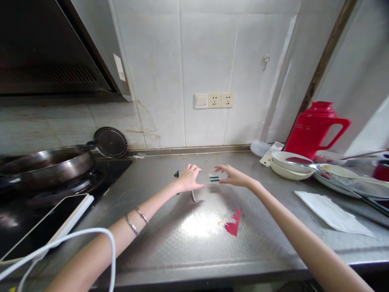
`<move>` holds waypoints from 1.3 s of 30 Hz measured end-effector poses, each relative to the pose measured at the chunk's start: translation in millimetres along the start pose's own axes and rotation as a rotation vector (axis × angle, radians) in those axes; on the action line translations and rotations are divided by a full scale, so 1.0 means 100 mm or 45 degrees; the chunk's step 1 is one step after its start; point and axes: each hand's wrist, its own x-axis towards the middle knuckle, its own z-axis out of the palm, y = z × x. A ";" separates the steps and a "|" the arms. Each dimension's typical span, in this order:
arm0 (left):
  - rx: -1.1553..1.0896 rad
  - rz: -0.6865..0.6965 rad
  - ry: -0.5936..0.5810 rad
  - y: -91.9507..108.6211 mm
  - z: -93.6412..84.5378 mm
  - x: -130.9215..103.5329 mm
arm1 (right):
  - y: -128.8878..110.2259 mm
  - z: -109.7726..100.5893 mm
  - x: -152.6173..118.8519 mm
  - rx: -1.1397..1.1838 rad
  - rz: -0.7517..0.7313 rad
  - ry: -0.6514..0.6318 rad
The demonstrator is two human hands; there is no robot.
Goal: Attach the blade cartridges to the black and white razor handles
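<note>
My left hand (pixel 190 177) is over the middle of the metal counter (pixel 158 251), its fingers apart and curved, with nothing between them. Facing it from the right is my right hand (pixel 232 176), also with spread fingers and holding nothing. Two short dark green strips (pixel 214 178) lie side by side between the hands, nearest my right fingertips. A small dark green piece (pixel 176 174) sits just left of my left hand, partly hidden by it. Below that hand a thin pale curved piece (pixel 193 196) shows.
A pan (pixel 51 166) stands on the stove at left, with a white-edged device (pixel 48 227) and white cable in front. A torn red patch (pixel 233 224) marks the front counter. At right are bowls (pixel 288 168), a red flask (pixel 313 129) and a white tissue (pixel 332 213).
</note>
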 end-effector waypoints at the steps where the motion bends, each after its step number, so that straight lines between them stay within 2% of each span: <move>1: 0.011 -0.001 -0.006 0.03 0.00 0.01 | -0.09 0.03 0.03 0.017 -0.038 -0.004; 6: 0.032 -0.052 -0.068 0.07 0.02 0.03 | -0.32 0.11 0.12 0.062 -0.145 -0.020; 9: -0.001 -0.094 -0.121 0.01 0.06 0.03 | -0.31 0.15 0.15 0.069 -0.141 -0.031; 13: -0.060 -0.148 -0.116 -0.11 0.15 0.06 | -0.26 0.22 0.19 0.061 -0.129 -0.014; 17: 0.024 -0.188 -0.118 -0.21 0.23 0.12 | -0.13 0.32 0.20 -0.042 -0.122 0.165; 21: 0.156 -0.247 -0.217 -0.27 0.24 0.18 | 0.11 0.43 0.17 -0.065 -0.003 0.322; 25: 0.244 -0.276 -0.350 -0.31 0.23 0.20 | 0.33 0.52 0.14 -0.074 0.037 0.413; 28: 0.255 -0.295 -0.416 -0.32 0.22 0.20 | 0.41 0.56 0.13 -0.081 0.036 0.439; 35: 0.189 -0.321 -0.405 -0.33 0.25 0.20 | 0.45 0.59 0.13 -0.066 0.067 0.415; 37: 0.132 -0.328 -0.348 -0.36 0.24 0.20 | 0.44 0.59 0.13 -0.064 0.079 0.413; 39: 0.059 -0.335 -0.220 -0.42 0.19 0.19 | 0.43 0.57 0.12 -0.056 0.105 0.411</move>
